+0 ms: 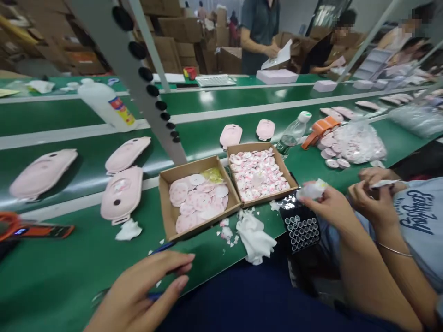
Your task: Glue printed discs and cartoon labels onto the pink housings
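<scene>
My left hand hovers over the near edge of the green table, thumb and fingers apart with nothing between them. Partly hidden beneath it lies a blue-handled tool whose kind I cannot make out. My right hand pinches a crumpled white tissue above a black sheet with rows of white rings. Left of that sheet, another crumpled tissue droops over the table edge beside small white scraps. One cardboard box contains round pink pieces; the adjoining box is filled with small pink-and-white printed pieces.
Pink oval cases lie at left and on the belt. A clear bottle, orange tape dispenser and plastic bag of round pieces stand at right. A slanted metal post rises ahead. A co-worker's hands are close at right.
</scene>
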Tool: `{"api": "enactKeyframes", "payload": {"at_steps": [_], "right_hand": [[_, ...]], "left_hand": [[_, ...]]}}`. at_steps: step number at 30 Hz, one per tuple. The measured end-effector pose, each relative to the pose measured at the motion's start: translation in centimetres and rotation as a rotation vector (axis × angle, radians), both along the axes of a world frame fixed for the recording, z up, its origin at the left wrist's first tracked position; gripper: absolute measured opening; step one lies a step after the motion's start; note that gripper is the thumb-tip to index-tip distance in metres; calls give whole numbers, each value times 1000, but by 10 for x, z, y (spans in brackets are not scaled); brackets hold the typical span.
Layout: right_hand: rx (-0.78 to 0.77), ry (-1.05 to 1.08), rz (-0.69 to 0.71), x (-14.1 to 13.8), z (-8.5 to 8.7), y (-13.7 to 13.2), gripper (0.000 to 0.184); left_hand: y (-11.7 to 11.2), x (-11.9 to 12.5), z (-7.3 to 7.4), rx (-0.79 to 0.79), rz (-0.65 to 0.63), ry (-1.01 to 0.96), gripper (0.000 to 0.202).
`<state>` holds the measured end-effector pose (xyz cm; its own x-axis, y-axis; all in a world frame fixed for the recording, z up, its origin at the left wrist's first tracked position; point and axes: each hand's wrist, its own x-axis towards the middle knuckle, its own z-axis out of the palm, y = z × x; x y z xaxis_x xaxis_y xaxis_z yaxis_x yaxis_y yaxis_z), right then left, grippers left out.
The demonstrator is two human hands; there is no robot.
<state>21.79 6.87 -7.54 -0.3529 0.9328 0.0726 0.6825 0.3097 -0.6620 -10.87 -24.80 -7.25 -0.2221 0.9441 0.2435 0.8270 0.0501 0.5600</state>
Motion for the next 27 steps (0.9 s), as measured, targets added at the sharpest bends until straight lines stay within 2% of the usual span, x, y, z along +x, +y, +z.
{"api": "enactKeyframes", "payload": {"at_steps": [2, 4, 7, 9, 13, 16, 18, 20, 23, 25, 27], "right_hand": [[-134, -11, 215, -16, 5, -46, 45], [-198, -45, 433, -38, 5, -87, 41], [-174, -84, 707, -79, -5, -133, 41], [-139, -91, 813, -105, -17, -151, 42], [-58, -132, 835, -142, -43, -169, 37], [-46, -156, 802, -154, -56, -175, 34], [-80, -146, 790, -155, -59, -176, 37], [-122, -124, 796, -150, -56, -173, 47], [-229, -128, 792, -131, -38, -162, 63], [-281, -143, 751, -116, -21, -154, 65], [-250, -127, 731, -102, -4, -147, 65]], "left_hand": [[9, 11, 8, -10, -82, -114, 21], [16, 21, 9, -55, -150, -199, 20], [18, 31, -4, -120, -155, -271, 21], [14, 35, -17, -140, -103, -308, 27], [4, 39, -45, -163, -2, -398, 43], [2, 43, -58, -164, 50, -409, 53], [3, 46, -63, -144, 77, -393, 53], [5, 49, -66, -120, 88, -370, 45], [9, 50, -70, -110, 88, -339, 30], [9, 49, -72, -121, 87, -326, 30], [4, 46, -69, -110, 74, -324, 36]]}}
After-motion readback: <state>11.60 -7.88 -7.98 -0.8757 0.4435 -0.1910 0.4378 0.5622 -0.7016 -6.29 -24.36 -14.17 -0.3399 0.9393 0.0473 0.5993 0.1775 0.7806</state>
